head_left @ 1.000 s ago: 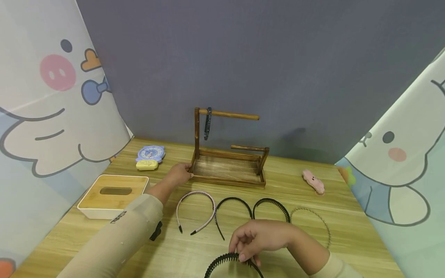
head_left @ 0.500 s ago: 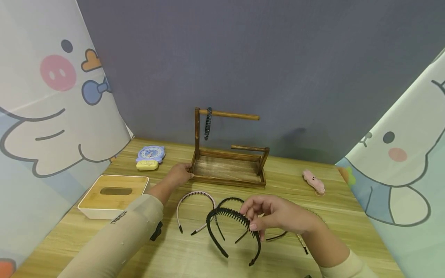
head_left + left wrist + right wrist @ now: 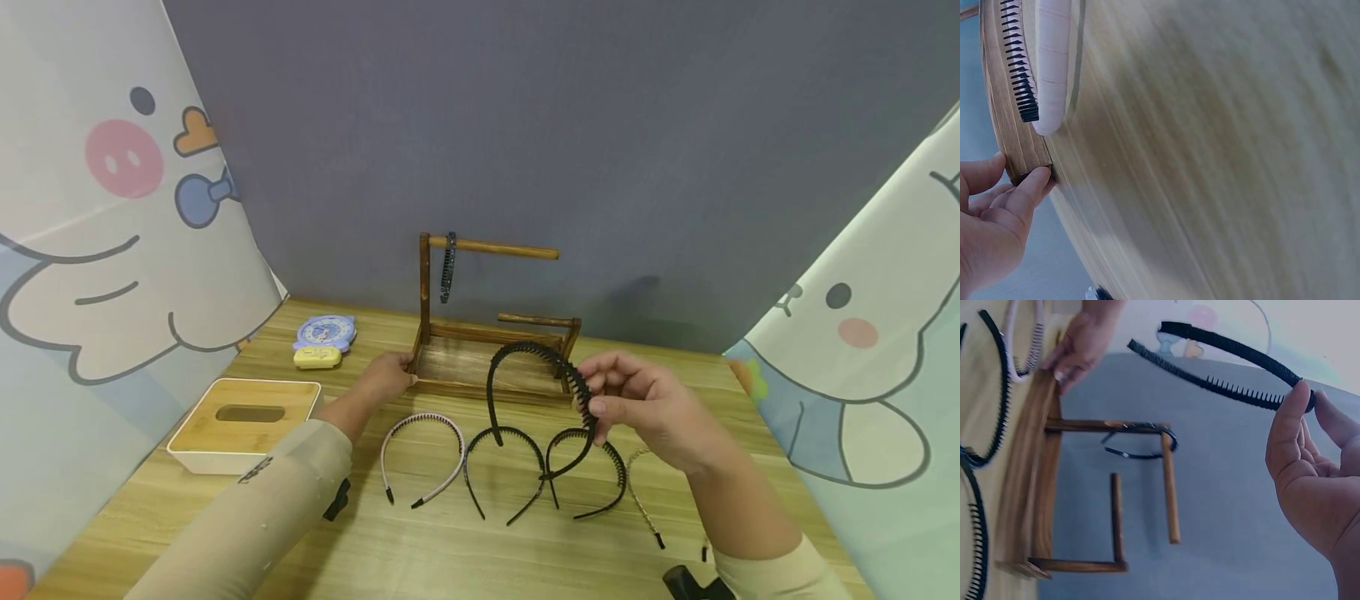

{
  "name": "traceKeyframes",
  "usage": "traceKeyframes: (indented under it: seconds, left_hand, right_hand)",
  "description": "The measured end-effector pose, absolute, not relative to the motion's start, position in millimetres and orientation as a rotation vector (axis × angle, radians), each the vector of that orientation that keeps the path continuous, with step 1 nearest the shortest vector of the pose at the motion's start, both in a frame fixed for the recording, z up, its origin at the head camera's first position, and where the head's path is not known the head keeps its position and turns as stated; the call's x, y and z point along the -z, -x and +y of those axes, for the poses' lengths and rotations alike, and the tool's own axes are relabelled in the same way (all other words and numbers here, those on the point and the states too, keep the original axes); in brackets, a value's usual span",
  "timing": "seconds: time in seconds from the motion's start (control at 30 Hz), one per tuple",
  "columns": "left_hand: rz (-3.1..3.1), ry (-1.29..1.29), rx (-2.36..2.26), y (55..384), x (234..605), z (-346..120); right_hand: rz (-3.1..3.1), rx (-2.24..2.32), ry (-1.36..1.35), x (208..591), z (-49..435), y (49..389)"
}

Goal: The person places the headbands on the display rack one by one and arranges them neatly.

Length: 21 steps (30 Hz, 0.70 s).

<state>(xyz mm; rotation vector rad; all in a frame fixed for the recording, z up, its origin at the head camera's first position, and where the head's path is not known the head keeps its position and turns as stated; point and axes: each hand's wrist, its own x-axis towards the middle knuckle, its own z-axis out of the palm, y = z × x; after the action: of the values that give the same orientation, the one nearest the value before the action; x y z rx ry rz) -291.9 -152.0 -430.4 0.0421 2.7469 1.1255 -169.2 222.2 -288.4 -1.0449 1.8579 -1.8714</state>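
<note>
My left hand [image 3: 384, 377] grips the left end of a brown wooden headband stand [image 3: 480, 388], thumb and fingers on opposite sides of its tray, as the left wrist view shows. My right hand [image 3: 648, 408] pinches a black toothed headband [image 3: 529, 347] between thumb and fingers. It is held up in front of the stand's right side, ends downward. A dark glossy headband [image 3: 447, 271] hangs near the post end of the upper bar [image 3: 517, 249]. The lower bar [image 3: 534, 318] carries nothing.
A pink headband [image 3: 426, 416], two black headbands [image 3: 504, 430] and a thin beaded one [image 3: 647, 510] lie in a row nearer me. Left are a tissue box [image 3: 243, 433], a blue clock [image 3: 325, 331] and a yellow item [image 3: 317, 357]. A pink plush clip [image 3: 677, 392] lies right.
My right hand has lifted the black headband from the table's near edge and carried it forward and right, up toward the stand. My left hand stays on the stand.
</note>
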Motion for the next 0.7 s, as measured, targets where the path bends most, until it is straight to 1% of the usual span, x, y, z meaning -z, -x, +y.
traceKeyframes:
  seconds: [0.13,0.33,0.57,0.7]
  left_hand:
    - [2.748,-0.040,-1.124,291,430,-152]
    - [2.758,-0.051,-1.117,292,431,-151]
    - [2.781,-0.044,-1.108,292,432,-152]
    - [2.781,-0.035,-1.113,292,433,-152]
  right_hand:
    - [1.862,1.981,1.079,278,231,174]
    - [1.944,2.099,0.998,268,245,182]
    - [1.971,2.236,0.993,262,254,199]
    - [2.090,2.281,0.913,261,253,209]
